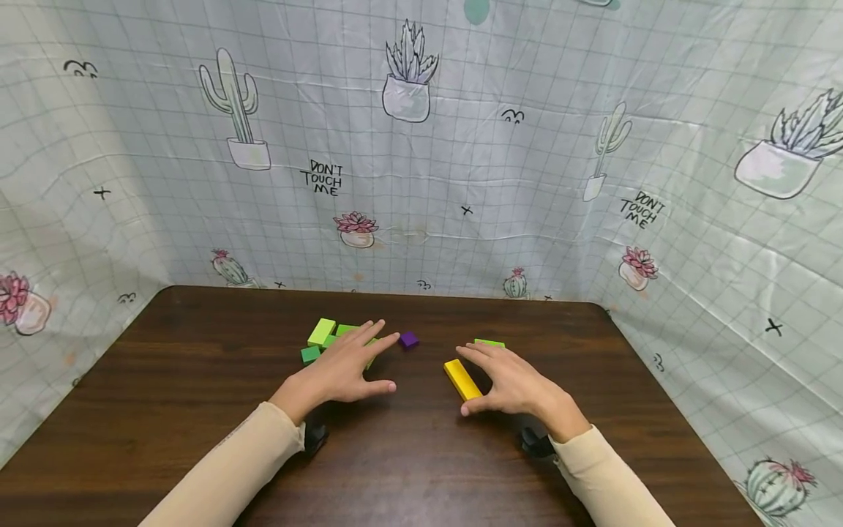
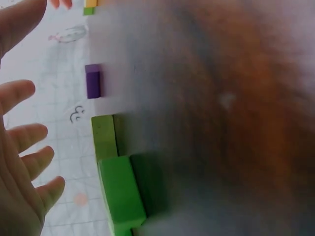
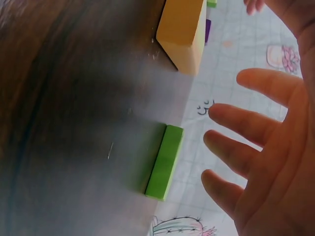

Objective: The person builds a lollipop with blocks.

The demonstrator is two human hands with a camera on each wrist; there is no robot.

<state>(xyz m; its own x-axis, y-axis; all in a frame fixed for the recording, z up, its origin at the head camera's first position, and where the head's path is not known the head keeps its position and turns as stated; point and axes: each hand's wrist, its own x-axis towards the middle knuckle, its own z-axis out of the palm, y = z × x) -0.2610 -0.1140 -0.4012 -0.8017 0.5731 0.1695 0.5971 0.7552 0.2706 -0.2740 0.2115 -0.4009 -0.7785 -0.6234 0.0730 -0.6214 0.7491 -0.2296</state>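
My left hand (image 1: 342, 366) hovers with fingers spread over a group of green blocks, partly covering them in the head view. A light green block (image 1: 322, 331) and a small green block (image 1: 310, 355) show to its left. Beyond its fingertips lies a small purple block (image 1: 409, 340). My right hand (image 1: 514, 380), fingers also extended and holding nothing, is above the table beside a long yellow block (image 1: 463, 379). A bright green block (image 3: 165, 162) lies past the right fingers, mostly hidden by them in the head view.
The dark brown wooden table (image 1: 421, 454) fills the lower part of the head view. Behind it and at both sides hangs a white gridded curtain (image 1: 421, 168) printed with cacti and potted plants.
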